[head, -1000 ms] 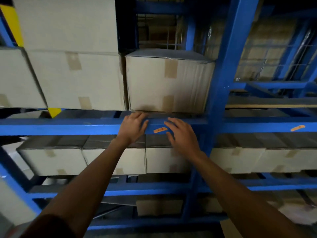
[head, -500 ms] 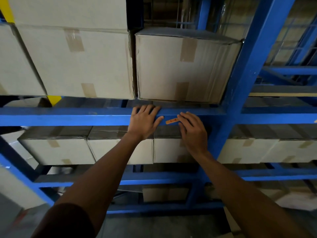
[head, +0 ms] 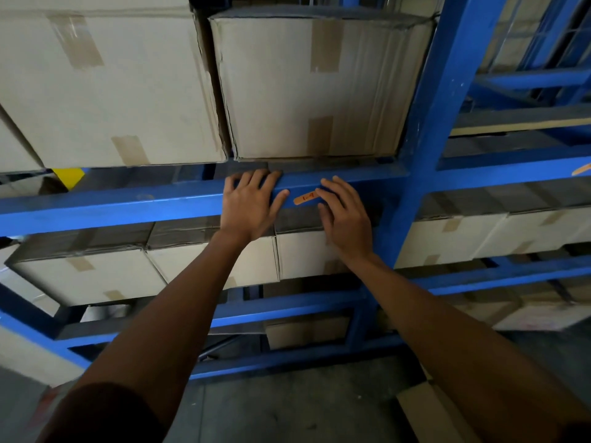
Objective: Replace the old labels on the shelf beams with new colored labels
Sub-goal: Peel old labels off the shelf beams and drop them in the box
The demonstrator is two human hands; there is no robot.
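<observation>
A small orange label [head: 306, 197] with red writing is stuck on the front of the blue shelf beam [head: 128, 206]. My left hand [head: 251, 204] lies flat on the beam just left of the label, its fingers reaching over the beam's top edge. My right hand [head: 343, 212] is at the label's right end, with straight fingertips touching that end. A second orange label [head: 582, 168] shows on the beam at the far right edge.
Taped cardboard boxes [head: 316, 87] sit on the shelf right above the beam, and more boxes [head: 96, 276] fill the level below. A blue upright post [head: 438, 123] stands just right of my right hand. Grey concrete floor lies below.
The view has come closer to the beam. My right hand has moved onto the orange label's right end, while my left hand has stayed flat on the beam.
</observation>
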